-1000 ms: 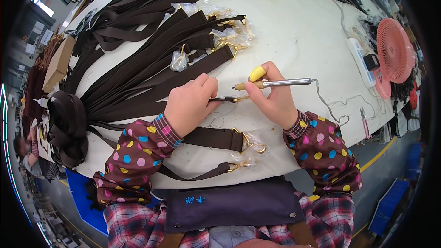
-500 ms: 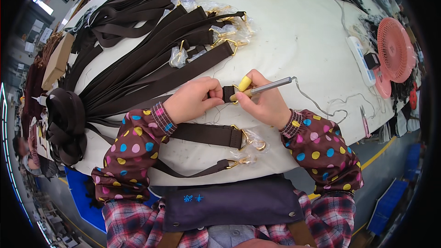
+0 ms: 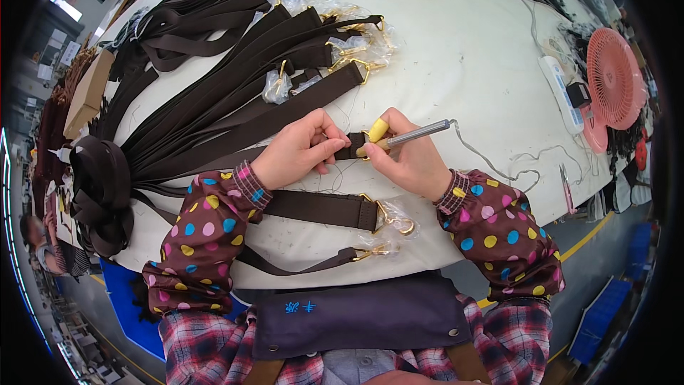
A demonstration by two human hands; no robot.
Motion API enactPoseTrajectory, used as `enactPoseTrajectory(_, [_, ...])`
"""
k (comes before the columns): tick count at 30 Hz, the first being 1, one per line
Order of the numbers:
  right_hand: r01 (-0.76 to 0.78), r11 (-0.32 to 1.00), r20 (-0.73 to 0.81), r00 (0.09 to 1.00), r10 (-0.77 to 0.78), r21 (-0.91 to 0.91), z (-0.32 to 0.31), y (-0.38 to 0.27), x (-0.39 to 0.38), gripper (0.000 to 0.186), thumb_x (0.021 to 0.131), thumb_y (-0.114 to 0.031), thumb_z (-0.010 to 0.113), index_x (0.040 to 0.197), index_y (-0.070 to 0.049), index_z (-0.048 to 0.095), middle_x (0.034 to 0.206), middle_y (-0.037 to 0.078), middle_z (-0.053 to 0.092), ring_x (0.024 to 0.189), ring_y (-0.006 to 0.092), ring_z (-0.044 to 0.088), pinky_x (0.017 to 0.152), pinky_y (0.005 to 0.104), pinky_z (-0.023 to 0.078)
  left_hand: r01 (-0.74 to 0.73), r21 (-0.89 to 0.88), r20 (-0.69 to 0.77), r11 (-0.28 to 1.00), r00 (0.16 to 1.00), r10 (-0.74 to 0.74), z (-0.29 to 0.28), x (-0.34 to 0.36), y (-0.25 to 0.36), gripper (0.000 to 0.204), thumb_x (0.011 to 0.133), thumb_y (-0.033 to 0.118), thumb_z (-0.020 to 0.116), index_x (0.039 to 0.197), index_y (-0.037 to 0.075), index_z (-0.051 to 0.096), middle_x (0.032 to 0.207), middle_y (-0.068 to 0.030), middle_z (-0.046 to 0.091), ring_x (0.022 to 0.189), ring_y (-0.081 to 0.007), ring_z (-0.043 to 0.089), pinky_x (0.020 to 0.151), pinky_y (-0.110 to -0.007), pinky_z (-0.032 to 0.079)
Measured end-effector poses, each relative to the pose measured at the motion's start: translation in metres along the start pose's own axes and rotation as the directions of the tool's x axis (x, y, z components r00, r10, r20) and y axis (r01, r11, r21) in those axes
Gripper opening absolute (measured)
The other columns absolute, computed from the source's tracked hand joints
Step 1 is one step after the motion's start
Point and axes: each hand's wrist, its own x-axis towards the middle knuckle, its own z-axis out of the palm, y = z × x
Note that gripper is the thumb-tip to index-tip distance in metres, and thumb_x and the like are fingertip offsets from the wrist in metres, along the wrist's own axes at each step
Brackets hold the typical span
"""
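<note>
At the lower edge lies a dark apron [image 3: 363, 317], and just above it a strap with a gold clasp in clear plastic [image 3: 402, 222]. At the centre of the frame is the dark strap end [image 3: 358, 144] being worked on, with a gold ring at its right side. The left hand [image 3: 303, 146] has its fingertips drawn narrowly together against it; whether they grip webbing or loose thread, I cannot tell. The right hand [image 3: 410, 157] holds a corded pen-shaped tool [image 3: 427, 129], its tip hidden among the fingers beside the ring. The step in hand looks like close finishing of that end; the next move seems to call for steadying the webbing and keeping the tip controlled. Beyond, strap bundles [image 3: 235, 93] fan across the bench [image 3: 463, 57] toward the upper left; a pink fan [image 3: 614, 78] stands at upper right.
</note>
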Motion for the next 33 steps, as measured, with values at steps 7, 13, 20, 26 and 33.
enactPoseTrajectory(7, [0.008,1.000,-0.005,1.000,-0.008,-0.017,0.000,0.000,0.000,0.023,0.084,-0.014,0.067,0.087,-0.002,0.047,0.070,0.008,0.058,0.060,0.0153,0.055,0.055,0.0290,0.044,0.008,-0.038,-0.018,0.999,1.000,-0.009,0.001,0.000,-0.003,0.011,0.097,0.008,0.055,0.097,0.004,0.045,0.097,-0.0059,0.063,0.075,-0.0058,0.058,0.062,-0.021,0.054])
enactPoseTrajectory(13, [-0.001,1.000,-0.027,1.000,0.002,0.021,0.000,-0.003,0.000,0.020,0.084,-0.010,0.066,0.087,-0.002,0.048,0.072,0.007,0.063,0.063,0.0139,0.059,0.055,0.0279,0.045,0.057,-0.009,-0.026,0.998,0.998,-0.057,0.000,-0.003,0.006,0.012,0.095,0.008,0.058,0.097,0.004,0.046,0.094,-0.0044,0.062,0.073,-0.0058,0.058,0.062,-0.022,0.054])
enactPoseTrajectory(20, [-0.063,0.995,0.002,0.998,0.063,0.082,-0.006,-0.006,-0.002,0.017,0.086,-0.006,0.062,0.090,-0.003,0.046,0.077,0.003,0.055,0.068,0.0066,0.053,0.059,0.0230,0.043,-0.341,0.593,0.150,0.729,0.937,0.317,-0.004,0.007,0.019,0.017,0.085,0.006,0.068,0.099,0.006,0.059,0.096,-0.0054,0.056,0.074,-0.0136,0.056,0.068,-0.027,0.049])
enactPoseTrajectory(26, [-0.056,0.995,-0.028,0.998,0.058,0.078,-0.002,-0.001,-0.001,0.020,0.082,-0.008,0.066,0.085,-0.003,0.047,0.068,0.003,0.055,0.060,0.0077,0.050,0.053,0.0247,0.041,-0.296,0.575,0.276,0.763,0.948,0.160,-0.013,0.024,0.023,0.012,0.085,0.008,0.070,0.094,0.007,0.062,0.094,-0.0052,0.053,0.082,-0.0174,0.056,0.073,-0.030,0.047])
enactPoseTrajectory(33, [-0.066,0.996,-0.032,0.997,0.068,0.057,-0.002,-0.001,-0.001,0.021,0.082,-0.009,0.066,0.086,-0.003,0.046,0.067,0.004,0.054,0.059,0.0091,0.050,0.053,0.0259,0.041,-0.305,0.544,0.263,0.782,0.947,0.186,-0.012,0.026,0.015,0.009,0.087,0.008,0.067,0.094,0.006,0.061,0.094,-0.0049,0.053,0.087,-0.0182,0.056,0.076,-0.029,0.046])
